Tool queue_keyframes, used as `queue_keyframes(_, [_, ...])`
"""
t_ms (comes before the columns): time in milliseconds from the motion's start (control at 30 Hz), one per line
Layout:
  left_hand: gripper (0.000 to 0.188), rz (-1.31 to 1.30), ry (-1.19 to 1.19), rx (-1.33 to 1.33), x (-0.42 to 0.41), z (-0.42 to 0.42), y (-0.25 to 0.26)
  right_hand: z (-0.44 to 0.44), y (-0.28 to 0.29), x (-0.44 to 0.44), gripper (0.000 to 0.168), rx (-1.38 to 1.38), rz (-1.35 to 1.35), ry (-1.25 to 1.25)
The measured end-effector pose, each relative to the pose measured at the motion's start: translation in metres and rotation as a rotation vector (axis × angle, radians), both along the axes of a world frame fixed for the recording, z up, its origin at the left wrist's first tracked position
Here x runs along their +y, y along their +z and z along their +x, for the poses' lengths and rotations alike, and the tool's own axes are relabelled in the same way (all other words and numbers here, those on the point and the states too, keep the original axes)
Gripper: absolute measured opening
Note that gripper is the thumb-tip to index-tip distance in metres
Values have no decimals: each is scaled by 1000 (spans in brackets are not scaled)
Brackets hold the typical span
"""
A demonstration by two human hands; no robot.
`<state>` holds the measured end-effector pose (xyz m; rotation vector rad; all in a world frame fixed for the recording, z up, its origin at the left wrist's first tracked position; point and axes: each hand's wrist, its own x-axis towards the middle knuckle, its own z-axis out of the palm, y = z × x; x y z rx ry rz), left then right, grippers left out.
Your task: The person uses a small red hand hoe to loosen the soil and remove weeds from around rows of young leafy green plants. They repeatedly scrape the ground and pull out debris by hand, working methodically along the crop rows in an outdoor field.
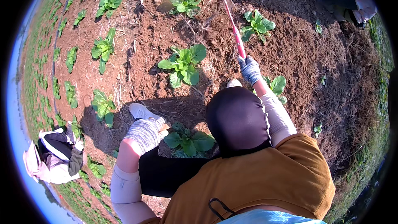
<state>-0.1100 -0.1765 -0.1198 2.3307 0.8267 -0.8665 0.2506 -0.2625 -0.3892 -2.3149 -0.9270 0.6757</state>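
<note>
My right hand [249, 69], in a grey-blue knitted glove, grips the pink handle [238, 39] of a hand hoe. Its flat blade [229, 2] rests at the soil, between two leafy green plants [186, 2] [257, 25]. My left hand [145, 134], in a striped grey knitted glove, is closed by my bent leg. A small brown piece [166, 126], perhaps wood, sticks out of its fist; the rest is hidden. Beside that hand grows a shaded leafy plant [190, 141], and another leafy plant [184, 65] stands between my hands, farther ahead.
Loose reddish-brown soil [146, 46] with dry straw surrounds the plants. My shoe [141, 111] is planted near a plant [102, 106]. A dark irrigation hose [54, 59] runs along the left rows. Other people crouch at left [59, 158] and upper right [357, 3]. Grass [368, 155] borders the right.
</note>
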Motion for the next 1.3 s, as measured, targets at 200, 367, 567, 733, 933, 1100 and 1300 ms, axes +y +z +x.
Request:
queue_keyframes(200, [29, -19, -53, -69, 10, 6, 1, -1, -154, -76, 42, 288, 22, 28])
queue_keyframes(367, [32, -1, -6, 67, -8, -13, 4, -35, 4, -45, 44, 3, -283, 244])
queue_keyframes(567, [31, 2, -41, -2, 0, -4, 4, 55, -3, 75, 39, 584, 202, -411])
queue_keyframes(733, [30, -8, -33, 26, 0, -4, 4, 33, -42, 80, 31, 749, 221, -582])
queue_keyframes(933, [26, -45, -44, 9, -1, 10, 8, -12, -145, -74, 53, 377, -11, -32])
queue_keyframes(1100, [26, -10, -44, 34, -1, 5, 2, -4, -140, -78, 50, 457, 54, -7])
queue_keyframes(1300, [26, 127, -66, -83, 4, -18, -10, -5, -83, -74, 44, 449, -1, -47])
